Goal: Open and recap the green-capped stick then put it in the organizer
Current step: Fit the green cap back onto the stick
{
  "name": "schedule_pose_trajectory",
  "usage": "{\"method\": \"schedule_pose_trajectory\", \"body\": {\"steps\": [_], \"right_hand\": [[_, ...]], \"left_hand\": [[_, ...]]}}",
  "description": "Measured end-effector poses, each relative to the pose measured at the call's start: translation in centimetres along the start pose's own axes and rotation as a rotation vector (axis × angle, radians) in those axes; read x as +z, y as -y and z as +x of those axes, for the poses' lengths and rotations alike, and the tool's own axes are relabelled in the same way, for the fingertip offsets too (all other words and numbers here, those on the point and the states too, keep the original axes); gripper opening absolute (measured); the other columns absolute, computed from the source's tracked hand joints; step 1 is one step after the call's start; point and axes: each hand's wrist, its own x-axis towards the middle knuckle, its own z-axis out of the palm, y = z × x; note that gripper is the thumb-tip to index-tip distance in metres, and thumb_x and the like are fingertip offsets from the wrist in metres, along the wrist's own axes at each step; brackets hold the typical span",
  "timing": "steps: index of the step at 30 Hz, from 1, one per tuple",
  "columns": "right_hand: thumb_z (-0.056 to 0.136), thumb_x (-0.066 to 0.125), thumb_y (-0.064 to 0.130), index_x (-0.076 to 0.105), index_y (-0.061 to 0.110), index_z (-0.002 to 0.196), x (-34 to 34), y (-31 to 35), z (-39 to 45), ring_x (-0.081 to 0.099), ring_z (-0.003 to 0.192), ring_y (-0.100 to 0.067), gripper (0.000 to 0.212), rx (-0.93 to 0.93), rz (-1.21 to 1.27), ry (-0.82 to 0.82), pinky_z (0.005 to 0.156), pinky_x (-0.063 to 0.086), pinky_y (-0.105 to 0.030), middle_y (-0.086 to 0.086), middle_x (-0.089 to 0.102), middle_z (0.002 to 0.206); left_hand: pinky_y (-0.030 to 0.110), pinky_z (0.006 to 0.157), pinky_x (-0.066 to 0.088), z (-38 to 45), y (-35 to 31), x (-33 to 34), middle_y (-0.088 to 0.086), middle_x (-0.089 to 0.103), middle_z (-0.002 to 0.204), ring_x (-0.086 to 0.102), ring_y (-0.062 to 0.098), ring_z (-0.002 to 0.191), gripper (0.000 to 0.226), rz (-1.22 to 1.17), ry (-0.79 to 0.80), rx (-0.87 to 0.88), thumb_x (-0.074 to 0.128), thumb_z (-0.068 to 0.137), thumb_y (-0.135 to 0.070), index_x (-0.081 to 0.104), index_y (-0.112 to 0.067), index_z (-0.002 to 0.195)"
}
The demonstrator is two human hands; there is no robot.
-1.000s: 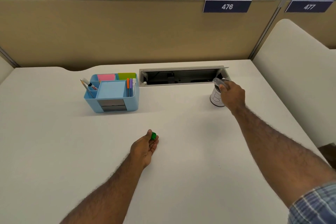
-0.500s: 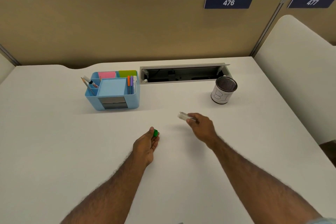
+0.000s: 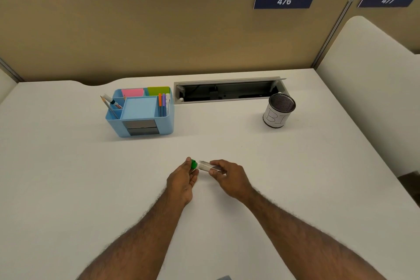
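A small green cap (image 3: 193,163) is pinched in the fingers of my left hand (image 3: 183,179) over the middle of the white desk. My right hand (image 3: 229,176) grips a clear stick (image 3: 205,165) lying sideways, its open end pointing left at the cap. Cap and stick end are almost touching; whether they are joined I cannot tell. The blue organizer (image 3: 169,120) stands farther back and to the left, holding sticky notes, pens and a pencil.
A mesh metal cup (image 3: 278,110) with a white label stands back right. An open cable tray (image 3: 229,90) is recessed in the desk (image 3: 68,177) behind it. A tan partition closes the back, a white divider the right side.
My right hand came from the mesh cup with the clear stick, moving left and toward me until it met the green cap. My left hand rose slightly with the cap.
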Motion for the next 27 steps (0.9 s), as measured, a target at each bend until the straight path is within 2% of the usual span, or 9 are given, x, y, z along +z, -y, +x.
{"method": "schedule_pose_trajectory", "body": {"steps": [4, 9, 17, 23, 27], "right_hand": [[0.087, 0.066, 0.033, 0.066, 0.023, 0.118, 0.7, -0.2, -0.2, 0.060, 0.089, -0.005, 0.033, 0.007, -0.011, 0.015, 0.084, 0.045, -0.018, 0.003, 0.072, 0.112], [0.086, 0.066, 0.034, 0.066, 0.024, 0.118, 1.0, 0.0, -0.2, 0.061, 0.090, -0.006, 0.033, 0.016, 0.006, 0.001, 0.088, 0.050, -0.025, 0.004, 0.072, 0.110], [0.085, 0.067, 0.035, 0.067, 0.024, 0.116, 1.5, 0.6, -0.1, 0.059, 0.087, -0.004, 0.033, 0.019, 0.009, -0.021, 0.084, 0.048, -0.022, 0.004, 0.073, 0.108], [0.085, 0.067, 0.036, 0.067, 0.024, 0.115, 1.9, 1.0, -0.2, 0.064, 0.092, -0.009, 0.032, 0.024, 0.009, -0.054, 0.083, 0.048, -0.022, 0.005, 0.073, 0.106], [0.085, 0.068, 0.034, 0.068, 0.023, 0.113, 2.1, 1.2, -0.4, 0.064, 0.091, -0.008, 0.030, 0.015, 0.018, -0.067, 0.082, 0.049, -0.021, 0.005, 0.074, 0.105]], "left_hand": [[0.032, 0.094, 0.047, 0.0, 0.1, 0.0, 0.014, 0.064, 0.114, 0.062, 0.017, 0.086, 0.039, -0.008, 0.000, 0.006, 0.063, 0.089, -0.020, 0.060, -0.001, 0.123], [0.032, 0.092, 0.047, -0.1, 0.1, 0.0, 0.015, 0.064, 0.116, 0.060, 0.022, 0.101, 0.039, -0.006, 0.003, 0.009, 0.064, 0.089, -0.019, 0.061, 0.000, 0.123], [0.032, 0.093, 0.048, 0.1, 0.3, -0.3, 0.015, 0.065, 0.116, 0.061, 0.022, 0.104, 0.039, 0.018, 0.009, 0.018, 0.066, 0.087, -0.019, 0.062, -0.001, 0.121], [0.032, 0.093, 0.050, 0.2, 0.4, -0.2, 0.014, 0.067, 0.113, 0.062, 0.021, 0.103, 0.036, 0.029, 0.009, 0.016, 0.067, 0.086, -0.020, 0.064, -0.001, 0.117], [0.031, 0.089, 0.050, 0.3, 0.4, -0.4, 0.013, 0.067, 0.110, 0.064, 0.021, 0.099, 0.033, 0.025, 0.009, 0.037, 0.066, 0.087, -0.018, 0.065, -0.002, 0.115]]}}
